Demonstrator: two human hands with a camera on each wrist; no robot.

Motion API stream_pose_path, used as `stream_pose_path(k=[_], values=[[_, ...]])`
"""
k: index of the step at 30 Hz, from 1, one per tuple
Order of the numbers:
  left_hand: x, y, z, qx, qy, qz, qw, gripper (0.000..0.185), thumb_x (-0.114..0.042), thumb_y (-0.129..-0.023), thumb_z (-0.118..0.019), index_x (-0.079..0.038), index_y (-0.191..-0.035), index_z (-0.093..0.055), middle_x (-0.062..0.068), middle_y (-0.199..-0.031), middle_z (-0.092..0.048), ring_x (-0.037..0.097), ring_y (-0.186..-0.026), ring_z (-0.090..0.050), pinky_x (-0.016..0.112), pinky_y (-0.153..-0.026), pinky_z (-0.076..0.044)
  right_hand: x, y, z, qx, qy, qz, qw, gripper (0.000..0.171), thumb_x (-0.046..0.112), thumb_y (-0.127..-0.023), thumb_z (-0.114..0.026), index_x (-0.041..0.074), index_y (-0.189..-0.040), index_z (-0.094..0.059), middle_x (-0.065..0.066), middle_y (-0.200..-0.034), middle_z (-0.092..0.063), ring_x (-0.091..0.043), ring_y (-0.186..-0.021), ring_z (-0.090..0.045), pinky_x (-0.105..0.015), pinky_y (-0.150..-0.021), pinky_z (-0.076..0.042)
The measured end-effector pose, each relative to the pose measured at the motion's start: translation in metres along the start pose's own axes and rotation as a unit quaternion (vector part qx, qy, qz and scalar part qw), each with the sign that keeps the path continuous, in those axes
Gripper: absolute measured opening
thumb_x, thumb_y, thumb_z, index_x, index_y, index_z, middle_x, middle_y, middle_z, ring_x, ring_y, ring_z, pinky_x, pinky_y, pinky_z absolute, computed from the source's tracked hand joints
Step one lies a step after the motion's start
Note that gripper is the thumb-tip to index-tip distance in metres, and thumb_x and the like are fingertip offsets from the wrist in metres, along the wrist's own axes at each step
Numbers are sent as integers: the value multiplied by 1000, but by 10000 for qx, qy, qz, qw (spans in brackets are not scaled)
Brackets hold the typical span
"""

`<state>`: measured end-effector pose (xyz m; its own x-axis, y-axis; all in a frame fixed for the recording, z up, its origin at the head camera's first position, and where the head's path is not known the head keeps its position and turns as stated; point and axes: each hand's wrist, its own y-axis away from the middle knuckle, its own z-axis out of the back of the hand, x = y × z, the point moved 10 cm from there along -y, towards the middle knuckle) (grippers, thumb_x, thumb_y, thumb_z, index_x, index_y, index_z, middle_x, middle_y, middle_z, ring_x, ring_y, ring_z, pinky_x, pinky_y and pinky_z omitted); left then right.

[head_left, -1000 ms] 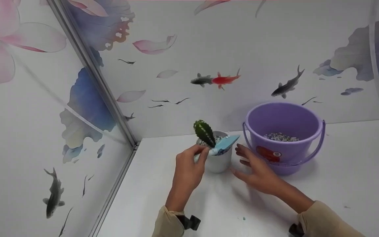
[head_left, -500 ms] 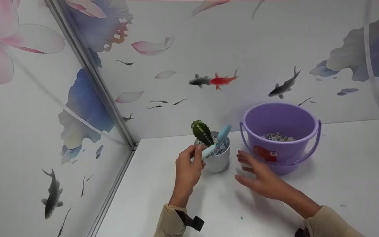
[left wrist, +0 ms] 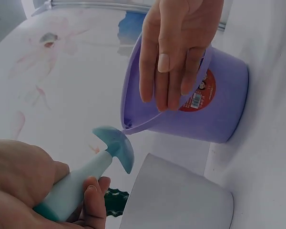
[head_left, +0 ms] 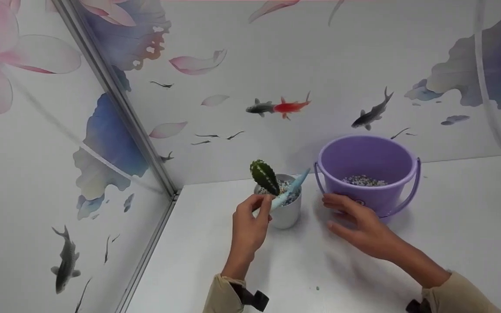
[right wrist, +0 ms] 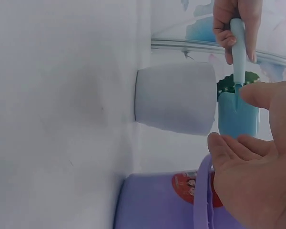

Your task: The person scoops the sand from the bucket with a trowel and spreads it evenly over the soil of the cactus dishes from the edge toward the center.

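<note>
White table (head_left: 450, 208); fish-patterned walls (head_left: 242, 56); left hand (head_left: 248, 226) grips trowel (head_left: 289, 191); right hand (head_left: 359, 224) spread.

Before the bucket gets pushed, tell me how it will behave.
The purple bucket holds only a shallow layer of pebbles, so it is probably light and should slide on the smooth white table. Its wide body looks unlikely to tip. The loose handle may swing.

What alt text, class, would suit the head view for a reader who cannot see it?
A left hand holds a small blue trowel over a white pot with a green cactus and pebbles, while the open right hand reaches beside a purple bucket on a white table.
</note>
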<state>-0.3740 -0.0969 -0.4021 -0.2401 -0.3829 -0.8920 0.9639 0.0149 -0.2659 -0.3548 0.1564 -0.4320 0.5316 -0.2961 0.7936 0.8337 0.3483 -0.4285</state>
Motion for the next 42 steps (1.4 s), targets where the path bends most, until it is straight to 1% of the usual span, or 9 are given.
stream_pose_path(k=[8,13,17,25,30,34,39,40,42], values=[[-15,3,-4,-28,198,-38,9998,25,-38,-111,-63,-23,-126,-77,-2,-116,-75,15,-93,-70,28,-83,-60,20,5,37,-571,-150,166,9981,46,13,-107,-69,8,-152,-59,-10,-143,-72,-19,-131,-71,-18,-104,-56],[-24,4,-12,40,298,-180,9994,24,-38,-110,-65,-24,-127,-76,-3,-122,-75,16,-113,-71,28,-90,-63,32,11,56,-788,-234,486,9954,39,3,-109,-62,5,-148,-62,-17,-134,-76,-18,-120,-77,-24,-96,-62],[-30,2,-16,30,310,-250,9992,23,-38,-110,-66,-25,-126,-76,-4,-124,-74,17,-125,-69,28,-94,-63,41,15,83,-1366,-50,709,9881,32,-2,-109,-58,1,-140,-66,-17,-126,-78,-14,-113,-79,-22,-93,-62],[-40,-7,-27,-94,257,-367,9990,22,-36,-110,-66,-23,-124,-77,-4,-123,-75,19,-129,-68,35,-101,-62,35,26,140,-3015,26,771,9503,24,-7,-105,-59,-9,-127,-69,-12,-114,-78,-14,-101,-77,-16,-86,-61],[-48,-14,-36,-127,279,-473,9984,19,-33,-109,-67,-24,-122,-78,-6,-121,-76,16,-127,-69,41,-107,-59,19,33,162,-3757,437,310,9252,31,-3,-103,-62,-2,-133,-69,-7,-127,-71,-11,-120,-66,-13,-99,-52],[-53,-20,-46,-84,282,-519,9982,18,-30,-109,-67,-24,-124,-77,-8,-118,-76,12,-118,-70,39,-107,-60,-1,32,167,-3685,990,-394,9235,46,11,-106,-63,10,-151,-59,-3,-154,-58,-11,-147,-48,-19,-120,-38],[-57,-28,-58,-56,207,-679,9975,19,-27,-109,-68,-21,-124,-77,-7,-116,-76,11,-114,-70,39,-104,-59,-30,27,162,-3015,767,-1026,9448,63,30,-113,-55,14,-169,-33,-11,-175,-33,-32,-164,-30,-44,-135,-29],[-58,-30,-60,-57,189,-719,9972,19,-27,-109,-68,-20,-124,-77,-7,-117,-76,11,-116,-70,40,-105,-58,-34,26,160,-2899,656,-1082,9487,65,32,-113,-53,13,-171,-29,-13,-177,-30,-35,-165,-28,-46,-135,-29],[-60,-33,-64,-73,138,-790,9967,18,-26,-109,-68,-20,-123,-77,-7,-117,-77,11,-120,-70,41,-108,-57,-41,26,158,-2729,493,-1172,9536,68,35,-115,-50,12,-172,-24,-15,-178,-25,-39,-166,-26,-34,-133,-30]])
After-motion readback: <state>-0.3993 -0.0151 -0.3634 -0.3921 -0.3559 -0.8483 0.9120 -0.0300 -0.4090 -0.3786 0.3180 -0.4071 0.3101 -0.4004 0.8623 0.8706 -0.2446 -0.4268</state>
